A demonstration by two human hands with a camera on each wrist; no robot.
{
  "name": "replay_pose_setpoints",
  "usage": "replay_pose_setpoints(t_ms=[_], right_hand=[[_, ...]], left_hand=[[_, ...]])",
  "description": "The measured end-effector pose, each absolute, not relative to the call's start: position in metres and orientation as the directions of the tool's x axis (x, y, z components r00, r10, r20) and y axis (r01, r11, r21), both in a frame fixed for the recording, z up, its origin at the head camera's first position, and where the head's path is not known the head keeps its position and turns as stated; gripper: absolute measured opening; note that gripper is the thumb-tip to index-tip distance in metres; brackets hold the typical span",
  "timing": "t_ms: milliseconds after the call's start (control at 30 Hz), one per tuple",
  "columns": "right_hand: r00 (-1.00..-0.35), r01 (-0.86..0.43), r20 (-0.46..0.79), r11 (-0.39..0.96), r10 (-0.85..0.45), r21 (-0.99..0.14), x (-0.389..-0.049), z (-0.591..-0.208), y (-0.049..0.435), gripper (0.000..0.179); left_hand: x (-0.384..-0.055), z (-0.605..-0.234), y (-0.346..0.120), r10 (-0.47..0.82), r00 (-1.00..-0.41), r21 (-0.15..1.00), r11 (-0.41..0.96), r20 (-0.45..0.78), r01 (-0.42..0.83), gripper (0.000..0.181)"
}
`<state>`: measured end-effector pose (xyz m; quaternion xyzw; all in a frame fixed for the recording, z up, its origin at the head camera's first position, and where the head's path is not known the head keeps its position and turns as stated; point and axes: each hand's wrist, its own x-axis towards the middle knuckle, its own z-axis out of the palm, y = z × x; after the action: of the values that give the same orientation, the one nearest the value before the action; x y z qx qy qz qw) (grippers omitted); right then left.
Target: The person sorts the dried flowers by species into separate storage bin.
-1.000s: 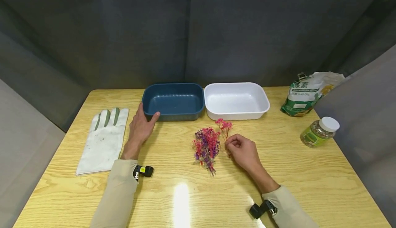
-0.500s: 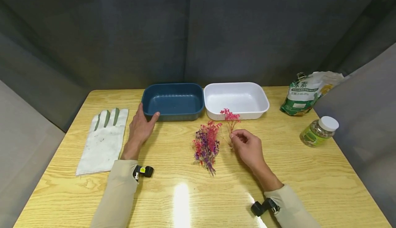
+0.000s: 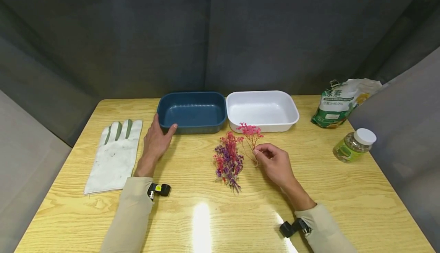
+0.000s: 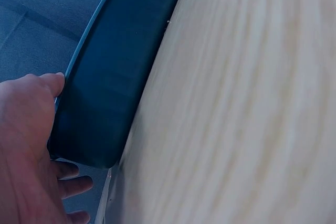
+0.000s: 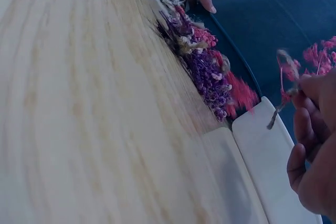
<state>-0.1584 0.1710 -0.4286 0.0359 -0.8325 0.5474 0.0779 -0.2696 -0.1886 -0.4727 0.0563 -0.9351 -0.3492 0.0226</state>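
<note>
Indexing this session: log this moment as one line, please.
left hand: touches blue tray | right hand: pinches pink sprig | flower bunch: on table | white tray: beside blue tray

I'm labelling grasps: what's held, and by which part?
The right hand pinches a pink flower sprig by its stem. The left hand touches the near left corner of the blue tray.

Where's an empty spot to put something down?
The table is bare between the left hand and the flower bunch, and between the right hand and the jar. It's crowded beside the flower bunch, where the right hand pinches a pink sprig.
</note>
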Motion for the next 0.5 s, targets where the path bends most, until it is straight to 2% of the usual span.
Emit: replay_pose_setpoints(t_ms=[333,500], right_hand=[[-0.989,-0.133,0.148,0.350,0.016,-0.927,-0.173,-0.460,0.179,0.015],[-0.989,-0.143,0.150,0.321,-0.004,-0.936,-0.180,-0.460,0.176,0.017]], left_hand=[[-0.270,-0.472,-0.189,-0.124,-0.992,0.663,0.743,0.002,-0.091,0.097],[-0.270,-0.472,-0.189,-0.129,-0.992,0.688,0.720,0.008,-0.088,0.096]])
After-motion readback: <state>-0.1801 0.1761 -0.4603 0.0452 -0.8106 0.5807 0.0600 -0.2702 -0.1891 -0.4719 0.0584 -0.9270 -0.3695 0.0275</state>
